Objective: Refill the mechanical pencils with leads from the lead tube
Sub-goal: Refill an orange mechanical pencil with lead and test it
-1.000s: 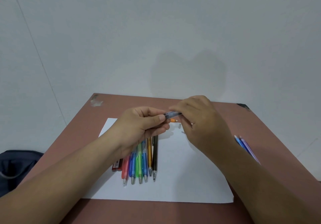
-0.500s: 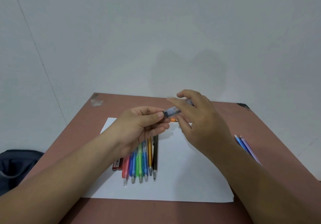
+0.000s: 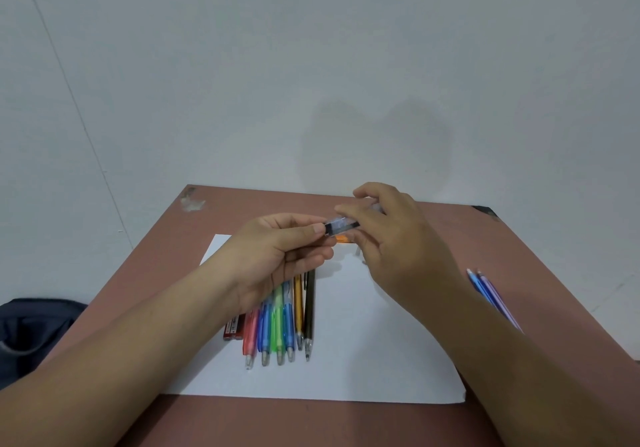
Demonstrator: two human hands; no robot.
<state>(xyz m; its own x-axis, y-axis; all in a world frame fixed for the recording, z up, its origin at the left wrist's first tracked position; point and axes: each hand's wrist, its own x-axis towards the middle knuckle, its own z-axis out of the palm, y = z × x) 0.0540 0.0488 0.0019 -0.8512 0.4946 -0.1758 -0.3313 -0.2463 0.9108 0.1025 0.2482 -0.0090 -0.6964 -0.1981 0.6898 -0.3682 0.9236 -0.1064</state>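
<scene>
Your left hand (image 3: 277,256) pinches the dark end of the lead tube (image 3: 341,227) between thumb and curled fingers, above the far part of the paper (image 3: 363,353). Your right hand (image 3: 398,245) grips the tube's other end, its fingers curled round it, so the clear tube spans the small gap between both hands, roughly level. Any print on the tube is too blurred to read.

Below your left hand, a row of pencils (image 3: 280,325) lies side by side on the paper, tips toward you: pink, blue, green, blue, gold and a dark one. Their far ends are hidden under your hand. Just left of the pink pencil lies a red case (image 3: 234,329), half off the paper's edge; it carries small markings, but they cannot be read. An orange item (image 3: 344,239) peeks out under the tube, mostly hidden.

To the right, off the paper, two pencils (image 3: 485,290), blue and lilac, lie together on the brown surface (image 3: 519,256), partly covered by your right forearm. A dark bag (image 3: 31,328) sits off the surface at far left.
</scene>
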